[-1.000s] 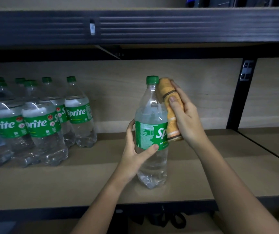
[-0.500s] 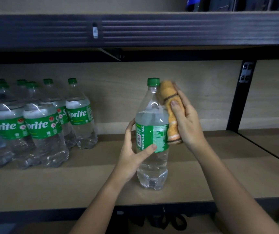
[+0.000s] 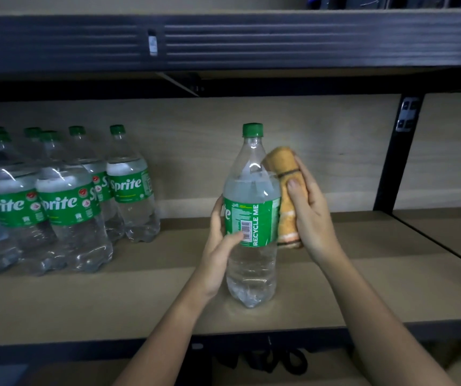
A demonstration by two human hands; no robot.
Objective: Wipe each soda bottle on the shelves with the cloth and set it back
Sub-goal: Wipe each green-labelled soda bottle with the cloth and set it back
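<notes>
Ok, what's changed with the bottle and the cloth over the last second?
The bottle has been turned in the left hand: the barcode now faces the camera. The right hand has slid the cloth down its side. Both grips and the shelved bottles are unchanged.

My left arm comes up from the bottom centre of the frame, forearm bare, wrist bent a little back. My left hand (image 3: 218, 246) is wrapped round the bottle (image 3: 251, 218) at its label, thumb across the front and fingers curled behind. My right arm enters from the lower right and slants up toward the middle. My right hand (image 3: 311, 213) grips the rolled cloth (image 3: 286, 190), thumb on its front, pressing it against the bottle's right side.
</notes>
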